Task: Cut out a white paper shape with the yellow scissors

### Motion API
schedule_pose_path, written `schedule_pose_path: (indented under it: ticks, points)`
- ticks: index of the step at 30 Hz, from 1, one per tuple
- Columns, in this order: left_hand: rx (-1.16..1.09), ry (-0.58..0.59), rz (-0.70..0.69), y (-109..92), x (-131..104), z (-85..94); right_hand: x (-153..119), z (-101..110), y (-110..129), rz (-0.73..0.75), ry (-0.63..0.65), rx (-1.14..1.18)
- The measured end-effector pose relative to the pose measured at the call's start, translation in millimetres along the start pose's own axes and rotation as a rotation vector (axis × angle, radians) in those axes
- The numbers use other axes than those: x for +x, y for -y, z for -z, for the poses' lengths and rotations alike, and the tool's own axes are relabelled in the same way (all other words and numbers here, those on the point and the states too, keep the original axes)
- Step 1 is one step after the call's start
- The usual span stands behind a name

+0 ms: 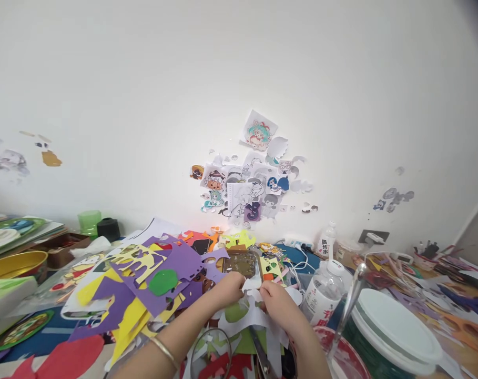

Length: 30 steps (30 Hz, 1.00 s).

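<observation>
My left hand [227,291] and my right hand [276,302] meet over a cluttered table, both pinching a small white paper cutout [251,296] between the fingertips. A thin bangle [164,351] circles my left wrist. Under the hands lies more white cut paper [250,318], and a pair of scissors [262,355] rests on it near the front edge. Purple paper scraps [175,266], yellow paper scraps [130,316] and a green paper blob [162,281] pile up to the left of my left hand.
A plastic water bottle [321,295] stands right of my hands, a second bottle [326,239] behind it. A white-lidded tub [396,326] and a red-rimmed bowl [341,358] sit at front right. Gold bowl [16,263], green cup [89,221] at left. Stickers [250,184] cover the wall.
</observation>
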<state>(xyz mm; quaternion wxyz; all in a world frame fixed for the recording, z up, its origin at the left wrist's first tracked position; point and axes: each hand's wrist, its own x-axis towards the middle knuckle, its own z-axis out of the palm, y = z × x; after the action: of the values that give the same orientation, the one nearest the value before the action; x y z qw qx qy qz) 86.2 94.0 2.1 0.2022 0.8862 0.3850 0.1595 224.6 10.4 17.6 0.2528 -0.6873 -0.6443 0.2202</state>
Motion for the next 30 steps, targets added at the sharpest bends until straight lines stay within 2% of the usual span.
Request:
schedule_pose_path:
  ticks: [4,12,18,21,25,30]
  points:
    - [-0.019,-0.085,0.01,4.6,-2.6,20.8,-2.2,2.4,-0.6,-0.004,-0.007,0.014]
    - [-0.193,-0.419,0.107,15.4,-27.9,60.3,-4.3,-1.8,-7.2,0.032,-0.066,-0.04]
    - [-0.473,-0.677,0.071,-5.1,-47.7,79.3,-14.3,3.3,-5.8,0.047,-0.249,-0.054]
    - [-0.536,-0.785,0.033,-16.8,-51.8,91.4,-19.2,5.3,-2.7,0.115,-0.326,0.029]
    - [-0.756,-0.9,-0.05,-25.0,-53.3,104.1,-22.4,3.6,2.9,0.245,-0.337,0.21]
    - [-1.161,-0.989,-0.03,-26.4,-53.3,112.1,-25.1,-0.3,10.8,0.325,-0.303,0.313]
